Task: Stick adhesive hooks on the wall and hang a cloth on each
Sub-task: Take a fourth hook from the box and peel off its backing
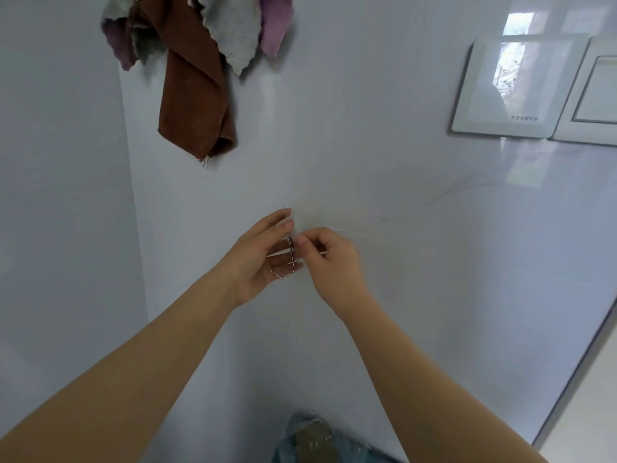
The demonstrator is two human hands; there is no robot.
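Observation:
In front of the glossy white wall my left hand holds a clear adhesive hook with a thin metal hook curving under it. My right hand pinches the edge of the hook's pad with thumb and forefinger, right beside the left fingertips. Both hands are close to the wall at mid-height. Up at the top left, several cloths hang against the wall: a brown cloth, a grey cloth and purple cloths. What they hang from is out of view.
Two white switch plates sit on the wall at the upper right. A wall corner runs down the left. A door frame edge slants at the lower right. My knee in torn jeans shows at the bottom.

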